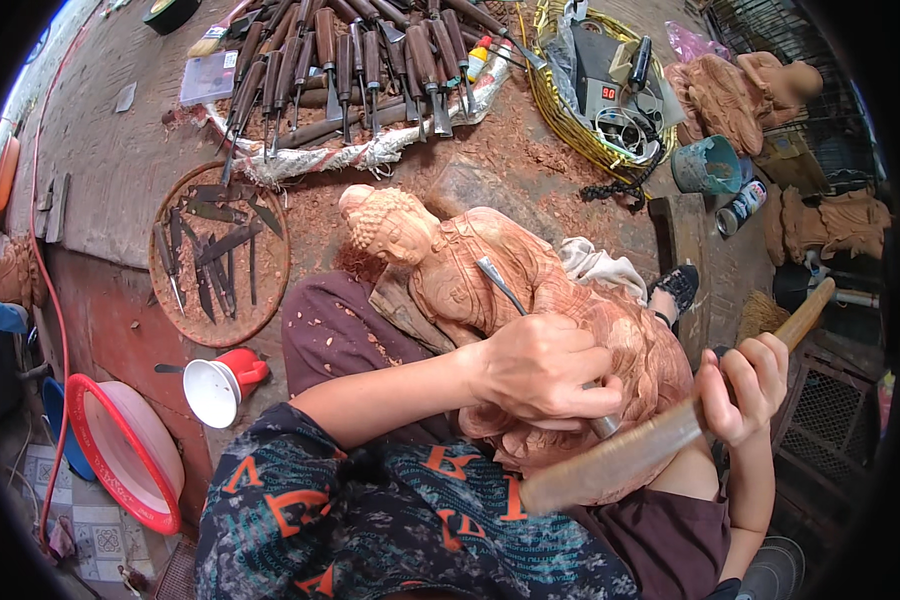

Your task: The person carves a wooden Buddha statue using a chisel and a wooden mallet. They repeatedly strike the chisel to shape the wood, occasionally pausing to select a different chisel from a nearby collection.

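Now | left hand [540, 365] grips chisel [510, 295] on statue [490, 270]; right hand [740, 385] grips mallet [660, 440]

Left hand [540, 365] curls in a closed grip, forearm crossing the lap; right hand [740, 385], fingers wrapped tight, is raised beside it.

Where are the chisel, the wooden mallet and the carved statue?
chisel [500, 285], head view, on its metal blade.
wooden mallet [610, 462], head view, on its thick striking end.
carved statue [390, 222], head view, on its head.
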`<state>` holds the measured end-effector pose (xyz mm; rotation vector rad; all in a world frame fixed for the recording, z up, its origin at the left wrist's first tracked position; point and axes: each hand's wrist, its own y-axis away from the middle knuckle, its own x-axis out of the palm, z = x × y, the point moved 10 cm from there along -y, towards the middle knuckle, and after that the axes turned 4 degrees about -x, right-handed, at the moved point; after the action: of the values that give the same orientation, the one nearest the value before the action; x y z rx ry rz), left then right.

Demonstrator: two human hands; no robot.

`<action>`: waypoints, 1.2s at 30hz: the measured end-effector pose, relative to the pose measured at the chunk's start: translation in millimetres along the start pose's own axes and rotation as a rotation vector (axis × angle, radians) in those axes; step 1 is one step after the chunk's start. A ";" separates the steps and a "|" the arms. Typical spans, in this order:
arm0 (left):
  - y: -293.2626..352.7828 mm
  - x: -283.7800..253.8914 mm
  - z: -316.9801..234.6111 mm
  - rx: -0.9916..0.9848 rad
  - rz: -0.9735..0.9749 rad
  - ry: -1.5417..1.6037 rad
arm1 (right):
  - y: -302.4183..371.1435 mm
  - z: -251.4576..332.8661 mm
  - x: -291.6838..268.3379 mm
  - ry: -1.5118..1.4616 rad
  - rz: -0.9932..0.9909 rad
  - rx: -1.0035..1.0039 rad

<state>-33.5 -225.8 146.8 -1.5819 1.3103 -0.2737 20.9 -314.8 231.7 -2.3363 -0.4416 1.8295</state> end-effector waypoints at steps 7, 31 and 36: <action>-3.1 2.6 4.6 -0.012 0.025 -0.065 | 1.9 -12.2 6.5 0.084 -0.005 -0.003; -5.6 -16.8 15.8 -0.046 -0.079 0.019 | 5.2 -36.8 21.4 -0.069 -0.090 0.263; -6.3 -25.2 14.4 -0.042 -0.120 0.030 | 23.5 -35.0 8.3 -0.294 -0.403 0.253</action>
<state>-29.2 -197.7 155.5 -1.7009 1.2529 -0.3474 59.9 -332.1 226.0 -1.6769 -0.6213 1.8962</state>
